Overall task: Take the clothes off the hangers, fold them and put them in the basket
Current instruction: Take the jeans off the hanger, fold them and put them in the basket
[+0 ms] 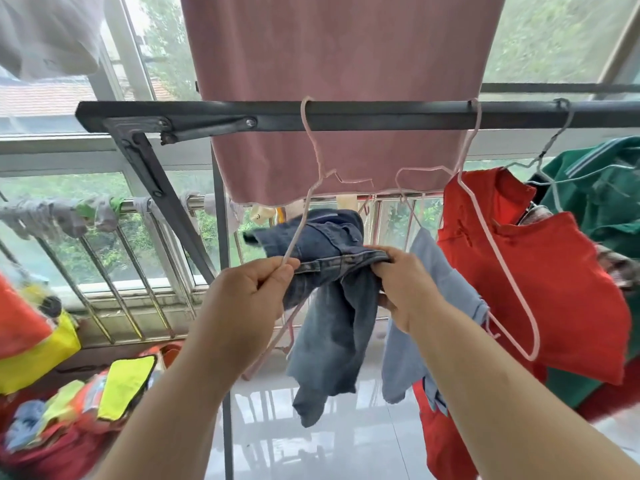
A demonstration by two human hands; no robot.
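crumpled faded jeans (332,323) in grip of right hand (403,289), pink hanger (298,227) in pinch of left hand (252,294)

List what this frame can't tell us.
Head view only.
- basket: not in frame.
- denim garment: bunched between left hand and right hand; type unclear.
- pink hanger: partly hidden behind the denim and left hand.
- clothes pile, lower left: blurred, cut off by the edge.

Bright daylight through the windows (554,36), floor (346,427) glare, blurred, bowed edges.
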